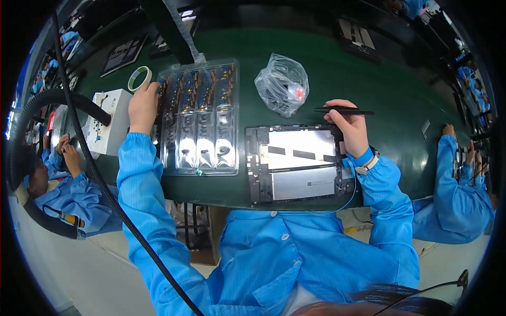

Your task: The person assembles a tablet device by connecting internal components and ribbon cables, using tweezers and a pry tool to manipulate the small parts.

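OK so the opened tablet point(301, 167) lies flat on the green bench point(395, 163), and the right hand point(350, 125) is between its 1 and 2 o'clock, thumb and fingers pinching black tweezers point(356, 111). Clear tray point(205, 172) at the tablet's 10 o'clock, dark-and-gold parts point(191, 89) filling its upper half. Left hand point(143, 109) is at the tray's 10 o'clock edge, can't tell if it's pinching anything. Clear bag point(276, 67) at 12 o'clock has something partly red inside.
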`<state>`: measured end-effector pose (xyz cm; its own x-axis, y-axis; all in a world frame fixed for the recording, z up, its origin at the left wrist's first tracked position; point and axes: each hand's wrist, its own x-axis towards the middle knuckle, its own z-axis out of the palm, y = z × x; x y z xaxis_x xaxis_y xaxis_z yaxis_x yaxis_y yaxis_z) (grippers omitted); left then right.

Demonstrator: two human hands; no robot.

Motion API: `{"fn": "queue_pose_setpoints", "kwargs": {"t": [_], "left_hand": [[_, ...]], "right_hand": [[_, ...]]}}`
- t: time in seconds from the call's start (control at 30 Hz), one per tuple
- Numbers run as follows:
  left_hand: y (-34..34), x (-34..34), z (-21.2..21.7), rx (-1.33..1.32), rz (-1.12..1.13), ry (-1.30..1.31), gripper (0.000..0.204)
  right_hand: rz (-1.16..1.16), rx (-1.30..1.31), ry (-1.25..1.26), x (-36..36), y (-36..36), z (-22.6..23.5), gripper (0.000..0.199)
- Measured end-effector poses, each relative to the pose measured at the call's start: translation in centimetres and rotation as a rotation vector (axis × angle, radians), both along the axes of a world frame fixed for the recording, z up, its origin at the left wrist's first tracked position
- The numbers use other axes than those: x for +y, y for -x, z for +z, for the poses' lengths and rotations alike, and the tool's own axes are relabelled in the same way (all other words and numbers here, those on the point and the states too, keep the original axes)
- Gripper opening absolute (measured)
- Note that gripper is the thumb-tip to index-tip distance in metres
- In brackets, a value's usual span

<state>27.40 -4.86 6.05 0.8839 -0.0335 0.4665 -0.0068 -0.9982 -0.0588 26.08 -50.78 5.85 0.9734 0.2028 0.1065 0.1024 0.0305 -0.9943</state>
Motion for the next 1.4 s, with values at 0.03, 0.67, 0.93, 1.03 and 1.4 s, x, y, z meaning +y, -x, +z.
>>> {"fn": "queue_pose_setpoints", "kwargs": {"t": [0.03,0.67,0.93,1.03,1.4], "left_hand": [[-0.2,0.2,0.1,0.055,-0.019,-0.04,0.017],[-0.1,-0.2,0.1,0.04,0.027,0.051,0.015],[-1.1,0.6,-0.4,0.123,0.076,-0.112,0.015],[-1.1,0.6,-0.6,0.145,0.067,-0.123,0.014],[-0.2,0.5,-0.1,0.124,-0.023,-0.078,0.016]], "right_hand": [[0.001,-0.001,-0.002,0.0,0.0,0.0,0.02],[0.02,0.029,-0.061,-0.4,0.0,-0.1,0.018],[0.037,0.022,-0.041,-0.3,0.0,0.2,0.019],[0.029,0.043,-0.043,-0.4,0.0,0.0,0.019],[0.045,0.048,-0.05,-0.6,-0.1,0.0,0.02]]}}
